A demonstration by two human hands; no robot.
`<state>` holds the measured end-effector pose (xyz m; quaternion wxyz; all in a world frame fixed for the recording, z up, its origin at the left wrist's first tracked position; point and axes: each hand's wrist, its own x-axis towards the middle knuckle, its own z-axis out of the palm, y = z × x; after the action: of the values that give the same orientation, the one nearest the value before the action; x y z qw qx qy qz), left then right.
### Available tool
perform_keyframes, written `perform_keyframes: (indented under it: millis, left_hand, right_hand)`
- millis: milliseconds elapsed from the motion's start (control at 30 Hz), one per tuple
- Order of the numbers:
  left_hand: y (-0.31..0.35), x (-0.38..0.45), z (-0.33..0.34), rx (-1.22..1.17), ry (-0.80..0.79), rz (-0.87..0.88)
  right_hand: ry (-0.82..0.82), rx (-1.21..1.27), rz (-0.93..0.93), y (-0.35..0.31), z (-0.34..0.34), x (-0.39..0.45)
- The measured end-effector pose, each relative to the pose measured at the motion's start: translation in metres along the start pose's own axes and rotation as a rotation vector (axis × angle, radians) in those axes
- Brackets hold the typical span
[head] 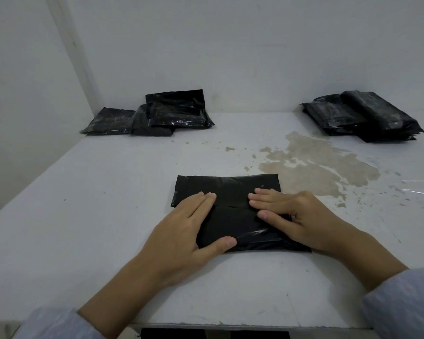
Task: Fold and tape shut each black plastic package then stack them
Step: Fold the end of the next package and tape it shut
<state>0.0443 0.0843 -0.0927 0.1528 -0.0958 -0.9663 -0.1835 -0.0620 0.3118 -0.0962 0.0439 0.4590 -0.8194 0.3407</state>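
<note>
A black plastic package (230, 189) lies flat on the white table (83, 216) in front of me. My left hand (181, 231) presses on its left part with straight fingers, the thumb along the near edge. My right hand (296, 216) lies flat on its right part, fingers pointing left. The fingertips of both hands nearly meet over the middle, where a fold line shows. A heap of black packages (154, 116) sits at the back left. A neater stack of black packages (367, 118) sits at the back right.
A brown stain (316, 165) spreads over the table right of centre. A piece of clear film or tape (416, 187) glints at the right edge. White walls close off the back and left. The table's front edge runs just below my forearms.
</note>
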Motion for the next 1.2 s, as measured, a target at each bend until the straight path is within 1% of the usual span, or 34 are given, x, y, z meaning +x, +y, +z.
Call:
perform_keyframes:
  millis: [67,200,333,400,467,533,600,667,767,800,833,867,900,933,967,1000,1067,1133,1200]
  left_hand:
    - [-0.002,0.0,-0.001,0.003,-0.006,-0.004]
    - [-0.002,0.001,-0.002,0.136,0.006,0.041]
    - [-0.007,0.004,-0.002,0.087,0.035,0.032]
    - [-0.009,0.009,-0.004,0.076,-0.006,-0.004]
    - [-0.01,0.014,-0.01,0.086,-0.127,-0.055]
    - [-0.008,0.021,-0.018,0.108,-0.196,-0.096]
    - [-0.005,0.023,-0.022,0.091,-0.202,-0.133]
    - [-0.001,0.021,-0.023,0.066,-0.162,-0.158]
    - [0.001,0.014,-0.021,-0.011,-0.161,-0.28]
    - [0.004,0.012,-0.021,0.035,-0.158,-0.291]
    - [0.008,0.012,-0.02,0.137,-0.115,-0.255]
    - [0.014,0.013,-0.019,0.232,-0.045,-0.174]
    - [0.021,0.017,-0.017,0.264,0.023,-0.077]
    - [0.029,0.021,-0.013,0.223,0.07,0.018]
    - [0.037,0.026,-0.008,0.143,0.078,0.102]
    - [0.046,0.03,-0.004,0.065,0.042,0.163]
    - [0.057,0.036,0.01,-0.018,-0.058,0.192]
    - [0.056,0.04,0.022,-0.023,-0.096,0.176]
    - [0.054,0.041,0.028,0.023,-0.097,0.173]
  right_hand:
    - [0.001,-0.006,-0.002,0.0,0.001,0.0]
    - [0.005,-0.01,-0.004,0.0,0.001,0.0]
    - [0.06,-0.025,0.002,-0.001,0.003,-0.002]
    - [0.084,-0.081,0.019,-0.001,0.002,-0.003]
    - [0.096,-0.16,0.062,-0.002,0.002,-0.004]
    - [0.101,-0.205,0.094,-0.004,0.001,-0.005]
    - [0.1,-0.21,0.099,-0.006,0.001,-0.006]
    - [0.104,-0.17,0.124,-0.007,-0.001,-0.009]
    - [0.103,-0.164,0.144,-0.008,-0.003,-0.012]
    - [0.085,-0.182,0.128,-0.008,-0.002,-0.012]
    - [0.067,-0.199,0.113,-0.008,-0.001,-0.012]
    - [0.055,-0.211,0.109,-0.008,-0.001,-0.011]
    - [0.057,-0.227,0.108,-0.009,-0.001,-0.01]
    - [0.072,-0.251,0.096,-0.009,-0.001,-0.01]
    - [0.096,-0.28,0.071,-0.01,-0.001,-0.01]
    - [0.12,-0.3,0.052,-0.011,-0.001,-0.01]
    - [0.129,-0.287,0.054,-0.014,-0.001,-0.012]
    - [0.134,-0.206,0.081,-0.015,-0.004,-0.016]
    - [0.166,-0.114,0.126,-0.013,-0.009,-0.022]
